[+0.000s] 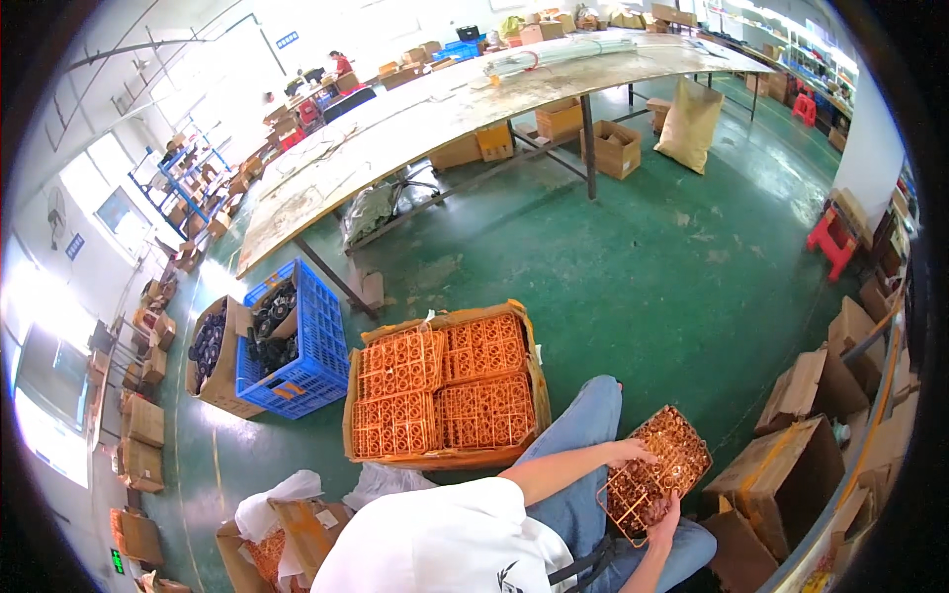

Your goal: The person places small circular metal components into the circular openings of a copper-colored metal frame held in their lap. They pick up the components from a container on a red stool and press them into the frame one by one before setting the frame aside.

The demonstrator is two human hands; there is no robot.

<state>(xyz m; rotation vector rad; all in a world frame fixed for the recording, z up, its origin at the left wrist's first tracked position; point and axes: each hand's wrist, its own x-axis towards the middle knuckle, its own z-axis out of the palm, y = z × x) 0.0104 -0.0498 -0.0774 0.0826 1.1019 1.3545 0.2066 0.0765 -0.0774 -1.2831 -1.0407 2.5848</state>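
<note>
Over my lap, a stack of orange plastic sprue frames [657,463] is held tilted, its lattice full of small glossy coppery parts. My left hand [633,453] is at the upper left side of the stack, fingers bent onto it. My right hand [664,516] grips the lower right edge, thumb on top and the other fingers mostly hidden beneath. To the left of my knee, a big open carton [353,420] is packed with several stacks of similar orange frames.
A blue plastic crate [326,341] and a carton [242,400] of dark parts stand left. A long worktable [415,114] crosses behind, with cartons beneath. Cardboard boxes [781,484] crowd my right. A red stool [833,242] stands farther off. A person [341,65] is far back.
</note>
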